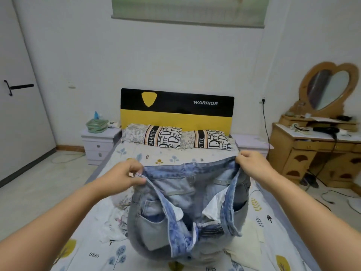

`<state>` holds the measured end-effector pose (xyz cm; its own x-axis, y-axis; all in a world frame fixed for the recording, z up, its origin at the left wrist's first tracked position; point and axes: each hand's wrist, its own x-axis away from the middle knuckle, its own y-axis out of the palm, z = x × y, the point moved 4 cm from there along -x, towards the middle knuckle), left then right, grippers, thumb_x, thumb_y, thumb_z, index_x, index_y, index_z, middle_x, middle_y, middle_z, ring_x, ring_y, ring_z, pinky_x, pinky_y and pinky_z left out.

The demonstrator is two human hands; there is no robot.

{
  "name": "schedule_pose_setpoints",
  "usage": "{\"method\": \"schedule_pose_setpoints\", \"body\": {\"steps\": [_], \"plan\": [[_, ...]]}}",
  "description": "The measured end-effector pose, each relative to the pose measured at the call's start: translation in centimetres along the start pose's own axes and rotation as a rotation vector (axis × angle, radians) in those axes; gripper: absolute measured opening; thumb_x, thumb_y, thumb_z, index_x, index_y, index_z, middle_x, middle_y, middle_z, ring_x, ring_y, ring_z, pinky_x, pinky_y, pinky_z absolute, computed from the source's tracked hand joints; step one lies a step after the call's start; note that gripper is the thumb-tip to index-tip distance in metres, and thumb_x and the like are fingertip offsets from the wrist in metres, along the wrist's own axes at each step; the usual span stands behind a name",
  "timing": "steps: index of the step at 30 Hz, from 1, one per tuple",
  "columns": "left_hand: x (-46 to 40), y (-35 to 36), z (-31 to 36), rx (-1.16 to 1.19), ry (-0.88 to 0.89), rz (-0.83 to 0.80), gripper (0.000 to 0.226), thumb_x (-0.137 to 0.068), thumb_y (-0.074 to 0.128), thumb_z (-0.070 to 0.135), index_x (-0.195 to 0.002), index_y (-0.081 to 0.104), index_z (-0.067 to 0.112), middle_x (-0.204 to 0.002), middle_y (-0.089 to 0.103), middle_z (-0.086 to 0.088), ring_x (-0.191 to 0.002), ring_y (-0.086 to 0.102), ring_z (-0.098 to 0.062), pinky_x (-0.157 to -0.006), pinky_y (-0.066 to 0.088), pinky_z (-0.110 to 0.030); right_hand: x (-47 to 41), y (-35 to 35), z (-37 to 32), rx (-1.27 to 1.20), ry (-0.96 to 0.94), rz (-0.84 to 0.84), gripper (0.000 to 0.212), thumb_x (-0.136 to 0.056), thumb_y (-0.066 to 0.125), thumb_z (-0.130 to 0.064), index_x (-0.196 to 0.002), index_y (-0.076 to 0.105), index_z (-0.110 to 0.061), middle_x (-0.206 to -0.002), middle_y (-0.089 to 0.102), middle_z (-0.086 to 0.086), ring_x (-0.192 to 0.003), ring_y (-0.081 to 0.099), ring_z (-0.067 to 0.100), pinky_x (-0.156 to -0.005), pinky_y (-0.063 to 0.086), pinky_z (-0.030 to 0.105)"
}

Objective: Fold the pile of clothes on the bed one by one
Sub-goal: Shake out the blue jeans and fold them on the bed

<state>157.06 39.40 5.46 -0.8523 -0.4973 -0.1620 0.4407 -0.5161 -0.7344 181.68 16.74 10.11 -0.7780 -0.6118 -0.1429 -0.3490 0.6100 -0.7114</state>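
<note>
- The left hand (pixel 125 176) pinches one end of the waistband of the jeans (pixel 185 208).
- The right hand (pixel 249 163) pinches the other end.
- The jeans hang open above the bed (pixel 82 249).
- More clothes (pixel 115 218) lie under them.

I see the jeans (pixel 187 208) hanging over the bed (pixel 277 241), pillows (pixel 175 138) behind at the headboard (pixel 175 110), nightstand (pixel 99 145) left, dressing table (pixel 316 153) right.
</note>
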Motion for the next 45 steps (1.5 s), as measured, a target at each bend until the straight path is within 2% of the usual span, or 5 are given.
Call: {"method": "schedule_pose_setpoints", "body": {"steps": [15,24,32,39,45], "plan": [[-1.8,-1.9,0.1,0.457,-0.207,0.542,0.025,-0.094,0.05,0.014,-0.07,0.046,0.012,-0.068,0.053,-0.006,-0.061,0.047,-0.017,-0.055,0.037,-0.03,3.4,2.3,1.0,-0.639,0.12,-0.752,0.06,-0.073,0.051,0.002,-0.129,0.038,-0.017,-0.119,0.053,0.028,-0.107,0.056,0.038,-0.099,0.039,0.057],[-1.2,-2.1,0.3,0.28,-0.159,0.517,0.025,-0.092,0.051,0.005,-0.07,0.05,0.018,-0.065,0.047,-0.003,-0.061,0.04,-0.015,-0.054,0.03,-0.029,4.4,0.9,-0.5,0.138,-0.468,-0.306,0.044,-0.087,0.058,0.001,-0.091,0.054,-0.043,-0.098,0.047,-0.008,-0.089,0.05,0.012,-0.074,0.038,0.005],[-0.3,-2.8,1.1,0.102,-0.068,0.288,0.022,-0.076,0.073,0.008,-0.068,0.052,0.009,-0.069,0.058,-0.006,-0.064,0.051,-0.013,-0.06,0.038,-0.03,4.1,-1.0,0.4,0.05,-0.417,-0.072,0.032,-0.083,0.066,-0.008,-0.068,0.041,-0.021,-0.075,0.043,-0.001,-0.067,0.039,0.012,-0.061,0.03,0.019],[-0.6,-3.4,1.4,0.833,-0.165,0.444,0.027,-0.097,0.044,0.014,-0.07,0.045,0.015,-0.056,0.055,-0.001,-0.045,0.053,-0.01,-0.042,0.042,-0.018,3.7,-3.5,0.5,-0.486,-0.249,0.145,0.017,-0.091,0.055,-0.01,-0.076,0.048,-0.008,-0.074,0.052,0.016,-0.068,0.049,0.021,-0.062,0.042,0.034],[-1.5,-3.8,4.0,0.174,-0.125,0.44,0.014,-0.095,0.048,0.016,-0.083,0.053,0.014,-0.075,0.054,-0.009,-0.065,0.045,-0.019,-0.055,0.031,-0.028,3.5,-4.6,-0.1,-0.277,-0.246,0.269,0.014,-0.088,0.062,-0.016,-0.083,0.049,-0.014,-0.073,0.055,0.01,-0.068,0.049,0.02,-0.057,0.038,0.03]]}}
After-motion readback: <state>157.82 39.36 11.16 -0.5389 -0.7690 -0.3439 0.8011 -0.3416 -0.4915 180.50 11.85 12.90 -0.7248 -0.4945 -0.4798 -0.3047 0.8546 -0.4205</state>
